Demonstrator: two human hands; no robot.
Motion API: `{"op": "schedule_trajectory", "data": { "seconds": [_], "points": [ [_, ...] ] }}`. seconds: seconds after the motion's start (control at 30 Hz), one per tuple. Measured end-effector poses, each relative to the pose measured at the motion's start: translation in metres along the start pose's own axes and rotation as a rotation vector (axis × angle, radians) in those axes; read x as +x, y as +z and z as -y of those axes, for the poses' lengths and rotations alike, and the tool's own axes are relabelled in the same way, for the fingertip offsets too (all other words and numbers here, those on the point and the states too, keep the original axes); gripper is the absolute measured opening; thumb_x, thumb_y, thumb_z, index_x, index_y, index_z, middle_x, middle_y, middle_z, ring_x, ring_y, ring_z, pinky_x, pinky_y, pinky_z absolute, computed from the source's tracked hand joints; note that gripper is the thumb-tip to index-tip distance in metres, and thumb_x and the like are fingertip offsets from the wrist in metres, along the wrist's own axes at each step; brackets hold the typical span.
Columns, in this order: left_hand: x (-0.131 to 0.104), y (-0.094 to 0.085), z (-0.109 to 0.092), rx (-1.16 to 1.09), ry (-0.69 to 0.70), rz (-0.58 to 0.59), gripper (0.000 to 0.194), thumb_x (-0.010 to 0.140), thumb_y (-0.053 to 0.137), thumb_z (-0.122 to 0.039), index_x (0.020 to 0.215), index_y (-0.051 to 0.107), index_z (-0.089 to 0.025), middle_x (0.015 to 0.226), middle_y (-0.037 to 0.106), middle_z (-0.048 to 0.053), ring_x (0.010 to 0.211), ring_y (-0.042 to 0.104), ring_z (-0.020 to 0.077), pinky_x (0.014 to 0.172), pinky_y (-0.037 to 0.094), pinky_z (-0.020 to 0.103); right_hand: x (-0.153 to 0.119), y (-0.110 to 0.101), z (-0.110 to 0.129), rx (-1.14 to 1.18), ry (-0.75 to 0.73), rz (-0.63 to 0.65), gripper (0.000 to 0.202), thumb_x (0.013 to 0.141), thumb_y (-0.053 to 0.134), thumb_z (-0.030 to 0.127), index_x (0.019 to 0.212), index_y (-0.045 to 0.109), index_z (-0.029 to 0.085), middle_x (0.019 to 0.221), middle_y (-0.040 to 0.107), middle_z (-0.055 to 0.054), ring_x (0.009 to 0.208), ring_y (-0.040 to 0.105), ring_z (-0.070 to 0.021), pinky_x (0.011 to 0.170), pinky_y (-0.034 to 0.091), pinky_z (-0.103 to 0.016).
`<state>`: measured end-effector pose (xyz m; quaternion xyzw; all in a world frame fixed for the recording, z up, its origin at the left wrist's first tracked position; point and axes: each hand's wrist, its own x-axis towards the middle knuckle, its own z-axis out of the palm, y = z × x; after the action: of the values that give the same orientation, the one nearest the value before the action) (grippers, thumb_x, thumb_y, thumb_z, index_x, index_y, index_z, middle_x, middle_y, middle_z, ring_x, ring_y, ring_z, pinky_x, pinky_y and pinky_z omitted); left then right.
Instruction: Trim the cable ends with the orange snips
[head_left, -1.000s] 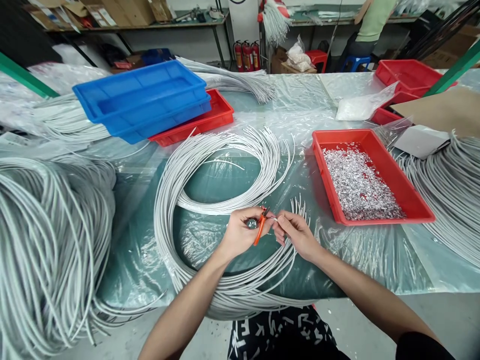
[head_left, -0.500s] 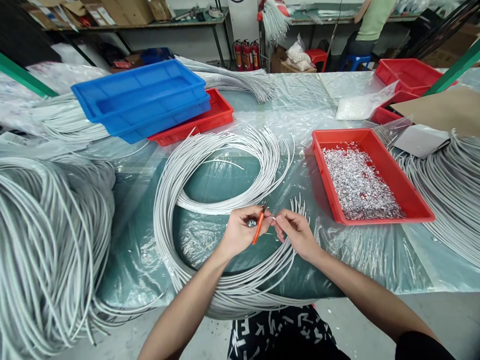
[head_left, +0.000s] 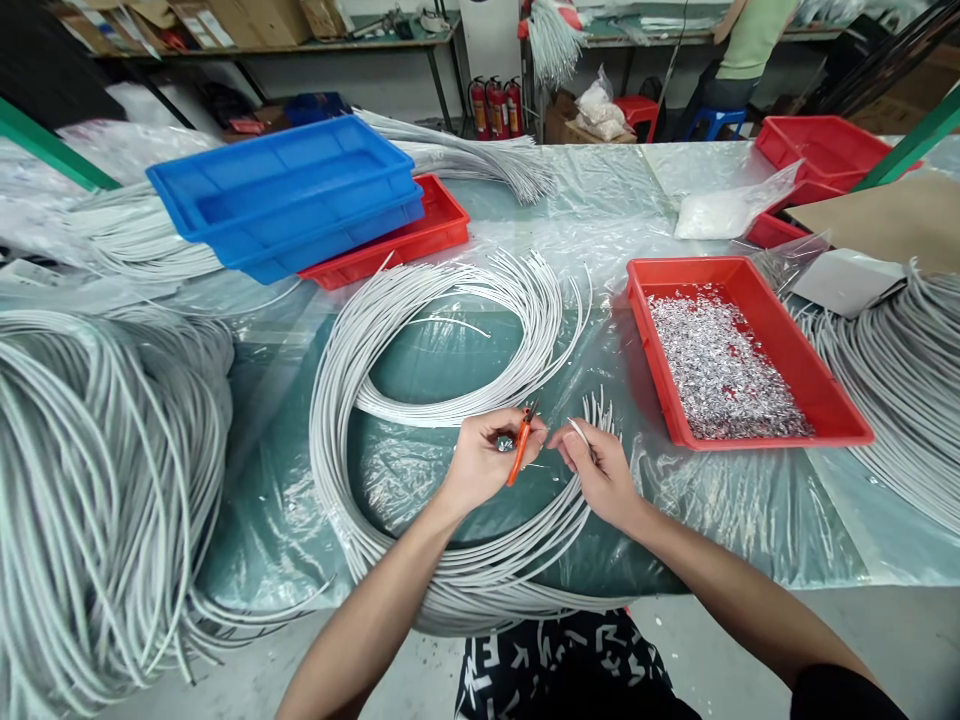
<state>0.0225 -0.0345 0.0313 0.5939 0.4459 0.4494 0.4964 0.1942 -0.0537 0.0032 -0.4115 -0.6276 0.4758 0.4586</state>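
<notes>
My left hand (head_left: 487, 458) is closed around orange-handled cutting pliers (head_left: 519, 450), their dark jaws pointing up and away. Some small shiny silver pieces (head_left: 505, 442) show in the curl of that hand. In my right hand (head_left: 598, 470), closed too, a grey cable (head_left: 582, 434) passes between the thumb and fingers. A narrow gap separates the two hands. Beneath them lies a large coil of grey cables (head_left: 330, 430), with several cut ends (head_left: 598, 408) standing up just behind my right hand.
To the right a red tray (head_left: 757, 430) holds many small silver pieces (head_left: 720, 365). Blue trays (head_left: 300, 220) sit on a red tray (head_left: 450, 232) at the back left. Big cable bundles (head_left: 97, 480) flank the plastic-covered table (head_left: 735, 520). A person (head_left: 750, 45) is in the background.
My hands have come slightly apart. The cable end, earlier between both hands' fingertips, is now only with my right hand. The pliers stay in my left hand.
</notes>
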Motion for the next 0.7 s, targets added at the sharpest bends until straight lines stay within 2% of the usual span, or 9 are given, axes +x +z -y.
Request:
{"op": "schedule_trajectory", "data": {
  "seconds": [0.17, 0.33, 0.5, 0.7],
  "points": [
    [0.0003, 0.0009, 0.0021, -0.018, -0.015, -0.010, 0.011, 0.072, 0.077, -0.021, 0.077, 0.073, -0.011, 0.066, 0.064, 0.001, 0.059, 0.053, 0.0096, 0.060, 0.045, 0.020, 0.0013, 0.0038, -0.0033, 0.051, -0.003, 0.040, 0.042, 0.103, 0.030, 0.045, 0.084, 0.057, 0.019, 0.067, 0.043, 0.002, 0.058, 0.040, -0.0128, 0.057, 0.032, -0.028],
    [0.0020, 0.0027, 0.0042, 0.039, -0.035, -0.027, 0.015, 0.076, 0.074, -0.025, 0.081, 0.075, -0.011, 0.067, 0.065, 0.003, 0.062, 0.055, 0.0113, 0.060, 0.045, 0.021, -0.0002, 0.0073, -0.0023, 0.073, 0.050, 0.005, 0.024, 0.104, 0.032, 0.041, 0.096, 0.047, 0.023, 0.062, 0.040, 0.006, 0.055, 0.036, -0.0128, 0.056, 0.031, -0.027],
    [0.0029, 0.0028, 0.0035, 0.034, -0.043, -0.042, 0.018, 0.072, 0.078, -0.027, 0.079, 0.075, -0.011, 0.067, 0.066, 0.002, 0.059, 0.054, 0.0104, 0.058, 0.044, 0.020, -0.0018, 0.0064, -0.0018, 0.056, 0.029, -0.079, 0.028, 0.102, 0.039, 0.040, 0.081, 0.044, 0.022, 0.068, 0.040, 0.004, 0.059, 0.037, -0.0127, 0.057, 0.030, -0.027],
    [0.0020, 0.0022, 0.0041, -0.003, -0.047, -0.013, 0.019, 0.070, 0.079, -0.028, 0.078, 0.075, -0.011, 0.066, 0.066, 0.002, 0.059, 0.055, 0.0104, 0.058, 0.045, 0.020, -0.0009, 0.0044, -0.0016, -0.014, 0.053, -0.038, 0.032, 0.100, 0.042, 0.038, 0.074, 0.044, 0.021, 0.064, 0.037, 0.004, 0.058, 0.033, -0.0123, 0.057, 0.028, -0.027]
  ]
}}
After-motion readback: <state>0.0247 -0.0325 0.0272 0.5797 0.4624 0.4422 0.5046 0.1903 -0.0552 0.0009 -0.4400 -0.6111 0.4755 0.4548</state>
